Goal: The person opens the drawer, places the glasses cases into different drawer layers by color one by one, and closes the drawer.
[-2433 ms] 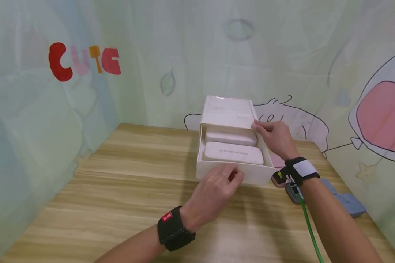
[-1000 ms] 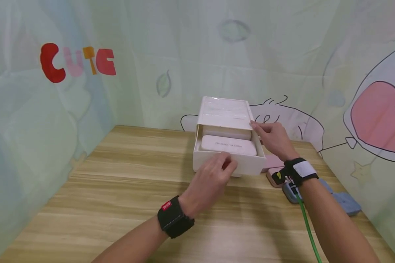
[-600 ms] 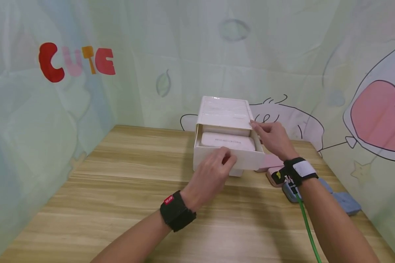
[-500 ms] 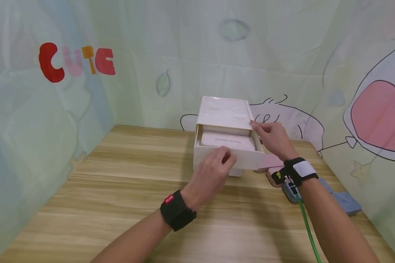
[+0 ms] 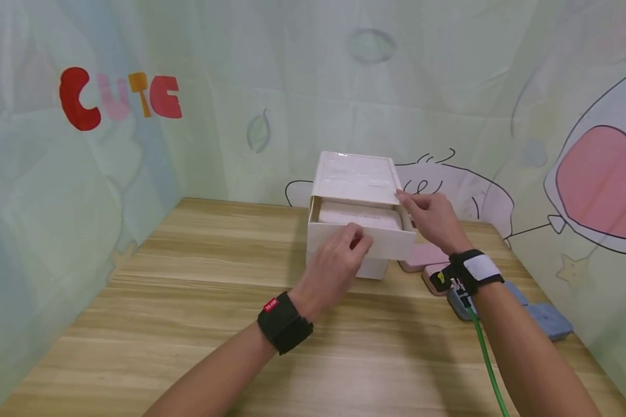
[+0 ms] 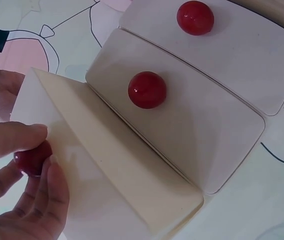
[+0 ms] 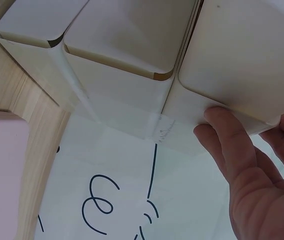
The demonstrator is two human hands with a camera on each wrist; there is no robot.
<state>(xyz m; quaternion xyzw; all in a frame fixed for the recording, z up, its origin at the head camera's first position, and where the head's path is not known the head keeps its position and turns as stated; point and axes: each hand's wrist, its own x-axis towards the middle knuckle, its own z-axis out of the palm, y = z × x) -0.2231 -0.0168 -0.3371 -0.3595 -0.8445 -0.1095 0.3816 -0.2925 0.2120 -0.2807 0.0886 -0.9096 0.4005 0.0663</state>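
1. Left hand (image 5: 330, 263) is clamped on a red knob (image 6: 33, 161), thumb and fingertips closed about it; from overhead its own back hides that knob, and only the left wrist view shows it.
2. Behind the knob, the top drawer (image 5: 388, 243) stands partly pulled out of a white box (image 5: 355, 176) on the table.
3. One white case (image 5: 364, 215) shows in that drawer; its print is too blurred for me to read, and the drawer's rear is out of sight under the box top.
4. Right hand (image 5: 435, 217) pinches the box's upper front corner, digits together; the right wrist view cuts off part of that grip at its edge.
5. Counting drawers, I make it three, each with one red knob: one in the fingers, two bare (image 6: 147, 90) on the closed lower fronts.
6. Just right of the box lie two pink cases (image 5: 424, 256), the nearer partly covered by the wristband.
7. Past them I see blue cases (image 5: 551, 321), at least two; the right forearm crosses them, so I can't settle the number.
8. Two black wristbands (image 5: 285, 322), one per wrist; one green cable (image 5: 487, 353) leaves the right one and runs out of view.
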